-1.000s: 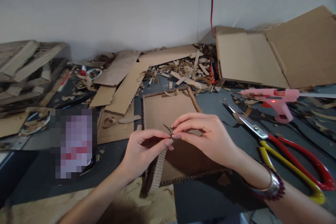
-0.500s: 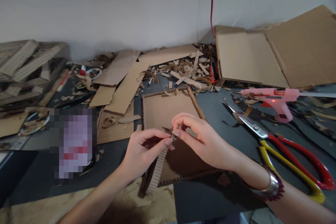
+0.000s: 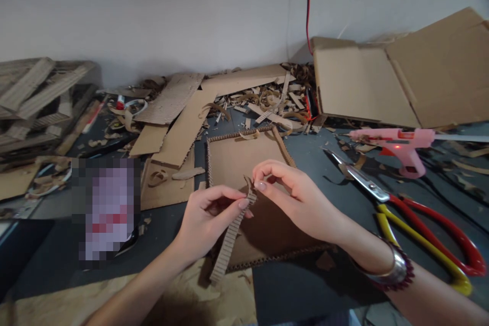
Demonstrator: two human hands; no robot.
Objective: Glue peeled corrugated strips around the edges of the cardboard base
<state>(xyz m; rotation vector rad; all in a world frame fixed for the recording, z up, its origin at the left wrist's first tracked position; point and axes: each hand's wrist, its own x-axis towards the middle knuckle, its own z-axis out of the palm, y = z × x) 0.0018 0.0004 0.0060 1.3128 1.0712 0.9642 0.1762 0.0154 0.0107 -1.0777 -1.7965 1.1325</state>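
My left hand (image 3: pixel 210 219) holds a narrow corrugated cardboard strip (image 3: pixel 229 239) near its upper end, and the strip hangs down and to the left across the board. My right hand (image 3: pixel 294 198) pinches the strip's frayed, curled tip (image 3: pixel 249 191) between thumb and fingers. Both hands are above a flat cardboard square (image 3: pixel 244 158) edged with corrugated strip. A metal bangle and a beaded bangle (image 3: pixel 393 270) circle my right wrist. Pink-and-red scissors are nearest my right hand, off to its right.
Red-and-yellow handled scissors (image 3: pixel 420 229) lie open at right, below a pink hot glue gun (image 3: pixel 401 145). An opened cardboard box (image 3: pixel 401 81) stands behind them. Cardboard offcuts (image 3: pixel 260 102) litter the dark work table (image 3: pixel 313 163). A pixelated object (image 3: pixel 107 209) sits at left.
My right fingers have shifted slightly up on the strip's tip, and more of its curled end shows. The strip's lower end has swung a little to the left.
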